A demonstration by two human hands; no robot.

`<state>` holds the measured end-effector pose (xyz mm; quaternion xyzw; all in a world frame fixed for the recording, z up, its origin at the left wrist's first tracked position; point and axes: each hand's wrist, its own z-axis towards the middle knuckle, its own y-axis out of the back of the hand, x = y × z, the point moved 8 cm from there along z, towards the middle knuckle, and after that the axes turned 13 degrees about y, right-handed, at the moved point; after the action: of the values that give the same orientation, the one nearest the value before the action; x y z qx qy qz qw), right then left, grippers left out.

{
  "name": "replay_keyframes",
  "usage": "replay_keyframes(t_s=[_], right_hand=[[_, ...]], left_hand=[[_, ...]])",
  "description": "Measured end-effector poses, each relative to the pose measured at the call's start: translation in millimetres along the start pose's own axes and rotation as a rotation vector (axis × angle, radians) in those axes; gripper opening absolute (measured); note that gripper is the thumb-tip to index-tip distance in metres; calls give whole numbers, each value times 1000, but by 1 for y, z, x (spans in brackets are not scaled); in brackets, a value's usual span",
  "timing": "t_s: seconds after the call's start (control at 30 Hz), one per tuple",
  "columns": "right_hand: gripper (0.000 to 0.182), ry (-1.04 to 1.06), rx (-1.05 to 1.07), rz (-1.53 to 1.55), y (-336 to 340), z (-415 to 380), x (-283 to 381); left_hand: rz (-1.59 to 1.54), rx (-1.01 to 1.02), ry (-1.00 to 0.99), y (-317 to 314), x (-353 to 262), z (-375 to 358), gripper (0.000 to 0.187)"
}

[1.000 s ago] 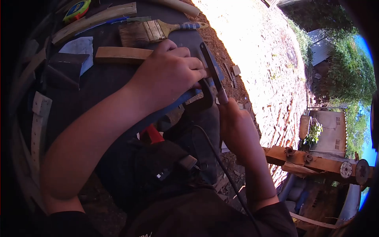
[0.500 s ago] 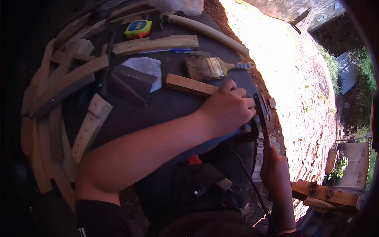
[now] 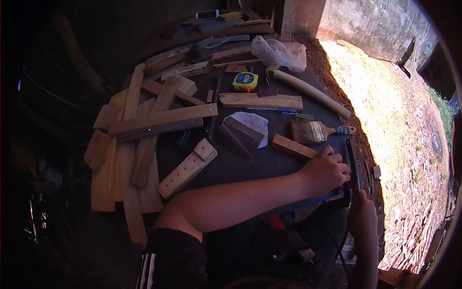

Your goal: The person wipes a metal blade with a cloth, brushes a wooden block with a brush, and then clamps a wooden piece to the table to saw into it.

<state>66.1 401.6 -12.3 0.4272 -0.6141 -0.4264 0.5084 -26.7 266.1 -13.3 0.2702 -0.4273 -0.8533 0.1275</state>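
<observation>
My left hand (image 3: 327,171) is closed round the near end of a small squared wooden stick (image 3: 293,146) at the table's right side. Just right of it, my right hand (image 3: 363,212) grips a long, dark, narrow tool (image 3: 353,164), which points away from me, close to the left fingers. Its working edge cannot be made out. Beyond the stick lies a wide paintbrush (image 3: 315,131). Folded dark sandpaper (image 3: 241,136) rests on a whitish cloth (image 3: 257,124) to the left. A pale wood piece with a row of holes (image 3: 188,167) lies nearer my forearm.
Crossed wooden strips (image 3: 163,119) pile up at the table's left. Farther back are a yellow tape measure (image 3: 245,81), a blue pen (image 3: 274,110), a curved pale rod (image 3: 313,94), a plastic bag (image 3: 280,52) and a phone (image 3: 207,14). Sunlit ground (image 3: 380,96) lies to the right.
The view has shifted, so the table and both hands appear farther right and lower, and more of the far end shows. Both hands keep their holds.
</observation>
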Motion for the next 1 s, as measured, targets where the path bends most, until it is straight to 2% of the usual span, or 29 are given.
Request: replay_keyframes(t_s=[0.07, 0.27, 0.37, 0.47, 0.63, 0.8, 0.9, 1.0], right_hand=[[20, 15, -18, -67, 2, 10, 9], [19, -76, 59, -16, 4, -56, -3], [21, 22, 15, -3, 1, -14, -3], [22, 24, 27, -16, -4, 7, -7], [19, -14, 35, 49, 5, -54, -3], [16, 2, 17, 10, 1, -6, -1], [15, -46, 3, 28, -5, -13, -6], [14, -54, 77, 0, 1, -55, -6]], left_hand=[[-23, -20, -1, -2, -1, 0, 21], [70, 11, 11, -4, 2, -1, 22], [16, 21, 1, -2, 0, -2, 21], [3, -10, 5, 0, 0, -1, 22], [66, 18, 3, -3, 0, -1, 24], [-10, 7, -8, 0, -1, -2, 25], [32, -2, 3, 0, -3, -3, 25], [105, 31, -1, -2, -4, -2, 26]])
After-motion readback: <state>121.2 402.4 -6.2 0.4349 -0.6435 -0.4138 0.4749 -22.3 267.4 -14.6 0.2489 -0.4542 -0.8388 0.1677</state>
